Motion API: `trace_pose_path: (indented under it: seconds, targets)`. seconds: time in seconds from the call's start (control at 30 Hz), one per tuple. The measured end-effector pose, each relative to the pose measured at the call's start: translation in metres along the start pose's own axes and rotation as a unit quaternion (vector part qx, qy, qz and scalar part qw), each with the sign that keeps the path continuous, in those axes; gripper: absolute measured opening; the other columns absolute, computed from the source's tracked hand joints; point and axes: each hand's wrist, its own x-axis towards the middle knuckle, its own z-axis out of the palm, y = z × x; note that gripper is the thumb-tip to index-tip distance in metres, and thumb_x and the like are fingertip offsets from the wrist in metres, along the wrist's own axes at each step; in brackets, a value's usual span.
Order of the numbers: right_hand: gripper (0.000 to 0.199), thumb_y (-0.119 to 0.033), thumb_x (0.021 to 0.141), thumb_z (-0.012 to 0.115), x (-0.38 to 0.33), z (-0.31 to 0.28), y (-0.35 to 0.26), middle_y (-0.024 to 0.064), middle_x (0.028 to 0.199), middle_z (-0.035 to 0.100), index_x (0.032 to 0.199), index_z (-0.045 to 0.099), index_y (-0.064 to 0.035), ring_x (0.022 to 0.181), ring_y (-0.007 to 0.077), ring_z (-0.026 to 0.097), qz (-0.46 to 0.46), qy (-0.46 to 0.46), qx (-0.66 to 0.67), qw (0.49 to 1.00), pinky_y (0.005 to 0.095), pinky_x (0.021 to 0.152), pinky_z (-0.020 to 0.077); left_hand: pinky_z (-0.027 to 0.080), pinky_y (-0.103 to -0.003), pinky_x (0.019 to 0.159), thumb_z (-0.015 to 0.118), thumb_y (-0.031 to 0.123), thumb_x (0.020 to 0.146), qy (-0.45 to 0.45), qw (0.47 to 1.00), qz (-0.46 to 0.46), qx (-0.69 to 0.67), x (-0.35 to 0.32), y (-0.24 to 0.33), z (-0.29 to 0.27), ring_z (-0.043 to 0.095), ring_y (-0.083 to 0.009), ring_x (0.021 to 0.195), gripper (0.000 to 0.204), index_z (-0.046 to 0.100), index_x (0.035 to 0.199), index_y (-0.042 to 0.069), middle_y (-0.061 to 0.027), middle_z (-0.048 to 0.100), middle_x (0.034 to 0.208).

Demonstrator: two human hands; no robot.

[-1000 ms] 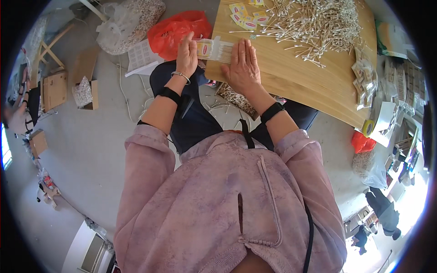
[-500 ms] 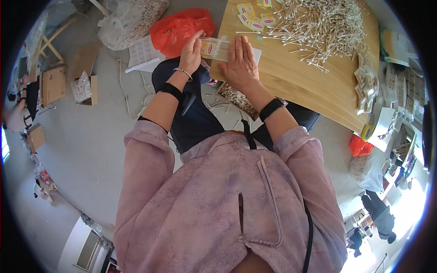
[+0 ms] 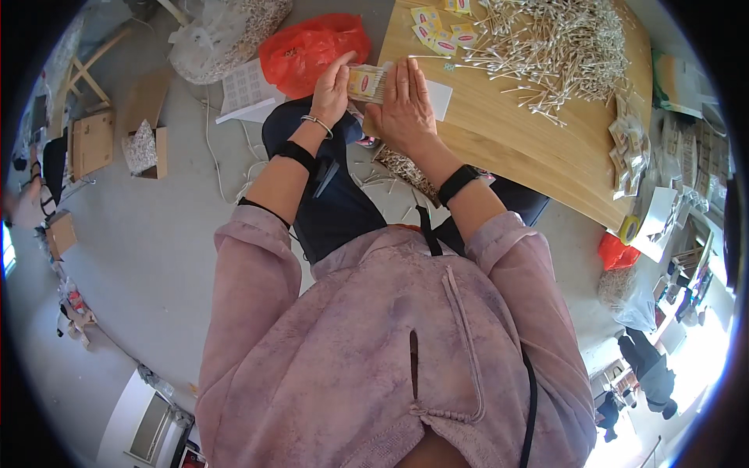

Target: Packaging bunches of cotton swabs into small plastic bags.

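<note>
Beside the table's left corner, my left hand (image 3: 331, 97) grips one end of a clear packet of cotton swabs (image 3: 377, 84) with a yellow card (image 3: 362, 83) inside. My right hand (image 3: 407, 109) lies flat over the packet's other end, fingers straight and close together, covering that end from sight. A white flat piece (image 3: 438, 100) shows under and beyond my right hand on the wooden table (image 3: 499, 132). A loose cotton swab (image 3: 431, 57) lies just past my right fingertips. Several small yellow cards (image 3: 445, 35) are scattered further off.
A big heap of loose cotton swabs (image 3: 546, 51) covers the table's far side, with filled packets (image 3: 626, 152) at its right edge. A red plastic bag (image 3: 312, 51) is left of the table. Below sits a box of swabs (image 3: 407, 173). Yellow tape (image 3: 629, 228) hangs by the right corner.
My right hand has slid a little left along the packet, baring more of the white piece on the table. My left hand keeps its grip, almost unmoved.
</note>
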Motion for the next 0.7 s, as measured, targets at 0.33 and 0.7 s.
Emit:
trace_pose_path:
  seconds: [0.33, 0.7]
  targets:
    - [0.069, -0.023, 0.088, 0.049, 0.012, 0.004, -0.007, 0.0326, 0.142, 0.022, 0.137, 0.018, 0.0137, 0.137, 0.0434, 0.014, 0.083, 0.081, 0.246, 0.962, 0.0447, 0.113, 0.0088, 0.044, -0.028, 0.089, 0.038, 0.017, 0.099, 0.002, 1.000, -0.026, 0.000, -0.002, 0.008, -0.001, 0.059, -0.0187, 0.101, 0.030, 0.054, 0.121, 0.004, -0.0132, 0.063, 0.109]
    - [0.062, -0.018, 0.091, 0.036, 0.029, 0.015, -0.032, 0.0320, 0.142, 0.024, 0.140, 0.011, 0.0109, 0.133, 0.0455, 0.023, 0.088, 0.174, 0.535, 0.822, 0.0394, 0.110, 0.0214, 0.044, -0.027, 0.088, 0.039, 0.021, 0.099, 0.011, 0.996, -0.044, -0.079, -0.003, 0.001, 0.002, 0.057, -0.0159, 0.100, 0.032, 0.053, 0.122, 0.005, -0.0094, 0.061, 0.109]
